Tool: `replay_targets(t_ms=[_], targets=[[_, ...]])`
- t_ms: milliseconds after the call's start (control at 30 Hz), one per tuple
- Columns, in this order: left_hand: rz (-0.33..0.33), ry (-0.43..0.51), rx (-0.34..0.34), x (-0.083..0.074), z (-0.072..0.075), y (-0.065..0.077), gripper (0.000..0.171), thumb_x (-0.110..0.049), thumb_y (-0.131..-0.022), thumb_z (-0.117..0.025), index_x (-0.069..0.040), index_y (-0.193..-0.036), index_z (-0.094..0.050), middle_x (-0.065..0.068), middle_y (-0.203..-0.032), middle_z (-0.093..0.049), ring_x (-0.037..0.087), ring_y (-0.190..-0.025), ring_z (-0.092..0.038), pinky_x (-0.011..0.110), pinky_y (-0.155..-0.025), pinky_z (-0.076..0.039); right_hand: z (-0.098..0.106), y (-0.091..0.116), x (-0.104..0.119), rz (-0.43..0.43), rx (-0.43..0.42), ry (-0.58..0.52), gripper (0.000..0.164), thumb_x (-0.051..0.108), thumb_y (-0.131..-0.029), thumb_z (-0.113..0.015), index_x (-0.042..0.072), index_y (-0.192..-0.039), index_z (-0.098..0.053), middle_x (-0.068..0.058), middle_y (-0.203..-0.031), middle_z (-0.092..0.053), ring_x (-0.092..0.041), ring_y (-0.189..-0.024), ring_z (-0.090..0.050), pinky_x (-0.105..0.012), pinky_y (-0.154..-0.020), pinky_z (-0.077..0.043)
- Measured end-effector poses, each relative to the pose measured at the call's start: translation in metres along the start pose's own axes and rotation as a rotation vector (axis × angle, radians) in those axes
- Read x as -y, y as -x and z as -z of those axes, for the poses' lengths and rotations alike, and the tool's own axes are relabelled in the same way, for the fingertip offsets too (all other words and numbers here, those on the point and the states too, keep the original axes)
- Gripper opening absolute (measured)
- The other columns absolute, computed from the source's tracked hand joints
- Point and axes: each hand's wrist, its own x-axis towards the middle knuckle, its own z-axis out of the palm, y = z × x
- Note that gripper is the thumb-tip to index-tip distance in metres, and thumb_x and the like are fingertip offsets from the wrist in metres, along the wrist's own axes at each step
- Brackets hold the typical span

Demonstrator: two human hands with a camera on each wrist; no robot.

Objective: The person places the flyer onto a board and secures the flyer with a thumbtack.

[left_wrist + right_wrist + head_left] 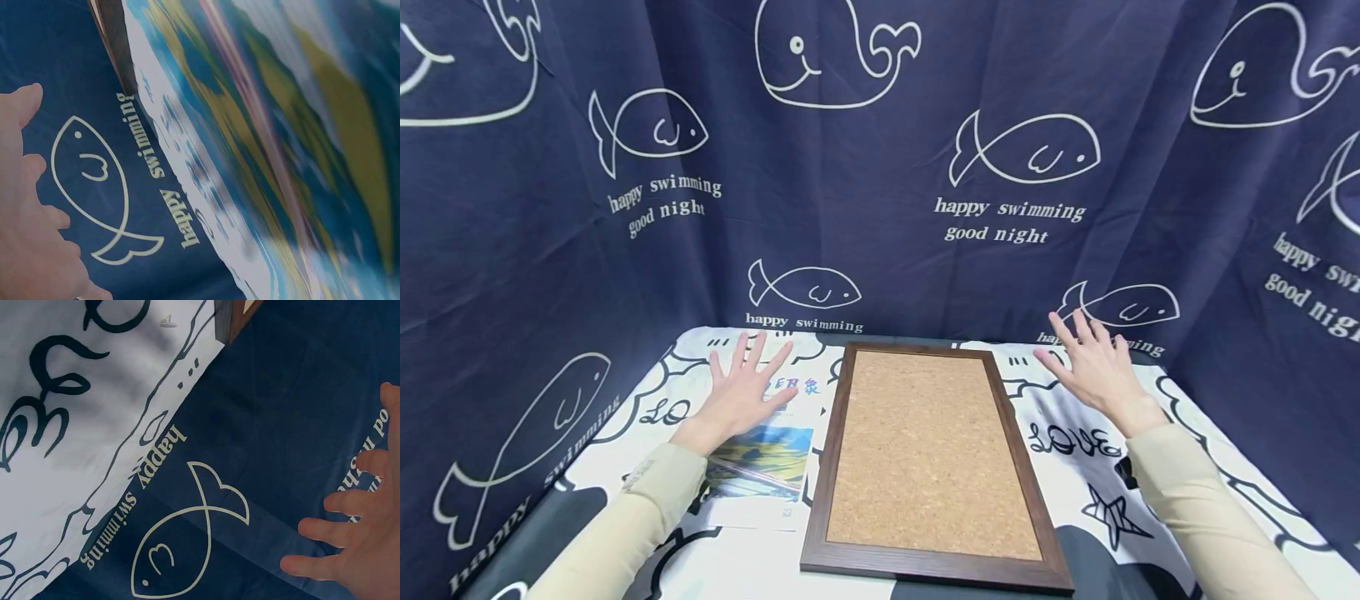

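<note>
Presently, my left hand (739, 402) spreads empty above the printed poster (767, 462), left of the wood-framed cork board (932, 450); my right hand (1097, 373), fingers likewise spread, holds nothing. Handling the poster by its edges should prevent creases.

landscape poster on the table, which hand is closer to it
Left. The left hand is spread over the landscape poster; the right hand is out to the right, past the framed cork board.
</note>
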Motion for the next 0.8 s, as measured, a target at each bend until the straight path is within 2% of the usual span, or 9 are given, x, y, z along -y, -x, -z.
replay_targets(t_ms=[167, 300, 400, 467, 567, 667, 800], targets=[[0.043, 0.012, 0.028, 0.013, 0.007, 0.010, 0.074, -0.058, -0.094, -0.049, -0.026, -0.155, -0.021, 0.023, -0.162, -0.004, 0.049, -0.147, -0.001, 0.077, -0.107, 0.002, -0.006, 0.003, -0.003, 0.017, 0.006, 0.009, 0.071, 0.055, -0.096, -0.045, 0.010, -0.149, -0.034, -0.033, -0.147, -0.035, -0.054, -0.125, -0.040, -0.072, -0.091, -0.033], [0.080, -0.017, 0.037, 0.022, 0.016, 0.026, 0.070, -0.049, -0.096, -0.049, -0.014, -0.153, -0.026, 0.031, -0.156, -0.016, 0.055, -0.140, -0.020, 0.075, -0.104, -0.020, -0.015, 0.004, -0.006, 0.033, 0.028, -0.017, 0.067, 0.050, -0.096, -0.049, 0.007, -0.147, -0.037, -0.034, -0.141, -0.043, -0.057, -0.119, -0.046, -0.070, -0.088, -0.038], [0.130, -0.037, 0.054, 0.027, 0.024, 0.043, 0.069, -0.044, -0.097, -0.050, -0.005, -0.150, -0.029, 0.037, -0.149, -0.027, 0.058, -0.131, -0.031, 0.073, -0.096, -0.033, -0.024, 0.005, -0.008, 0.069, 0.037, -0.081, 0.060, 0.038, -0.096, -0.055, 0.002, -0.142, -0.043, -0.033, -0.132, -0.053, -0.056, -0.111, -0.054, -0.065, -0.086, -0.044], [0.181, -0.040, 0.075, 0.030, 0.029, 0.056, 0.070, -0.043, -0.096, -0.051, 0.001, -0.148, -0.030, 0.040, -0.143, -0.032, 0.060, -0.126, -0.034, 0.072, -0.090, -0.037, -0.029, 0.007, -0.010, 0.085, 0.051, -0.164, 0.054, 0.029, -0.094, -0.059, -0.002, -0.137, -0.049, -0.033, -0.122, -0.060, -0.052, -0.101, -0.061, -0.061, -0.082, -0.048], [0.292, -0.020, 0.146, 0.034, 0.036, 0.073, 0.075, -0.044, -0.096, -0.050, 0.010, -0.143, -0.029, 0.044, -0.135, -0.034, 0.062, -0.122, -0.035, 0.071, -0.088, -0.039, -0.038, 0.010, -0.015, 0.082, 0.102, -0.302, 0.040, 0.016, -0.091, -0.063, -0.007, -0.123, -0.059, -0.027, -0.097, -0.071, -0.038, -0.080, -0.069, -0.051, -0.073, -0.053], [0.405, 0.001, 0.252, 0.039, 0.041, 0.089, 0.083, -0.051, -0.096, -0.046, 0.018, -0.137, -0.029, 0.047, -0.130, -0.035, 0.063, -0.117, -0.038, 0.069, -0.086, -0.041, -0.046, 0.013, -0.021, 0.062, 0.173, -0.386, 0.027, 0.010, -0.087, -0.066, -0.008, -0.108, -0.067, -0.014, -0.074, -0.071, -0.019, -0.062, -0.061, -0.036, -0.060, -0.048], [0.496, 0.008, 0.376, 0.043, 0.042, 0.104, 0.094, -0.064, -0.095, -0.038, 0.023, -0.130, -0.029, 0.045, -0.118, -0.042, 0.059, -0.103, -0.048, 0.063, -0.079, -0.046, -0.053, 0.016, -0.026, 0.025, 0.284, -0.448, 0.022, 0.009, -0.084, -0.069, -0.006, -0.100, -0.070, -0.008, -0.070, -0.069, -0.009, -0.059, -0.050, -0.025, -0.054, -0.038]])
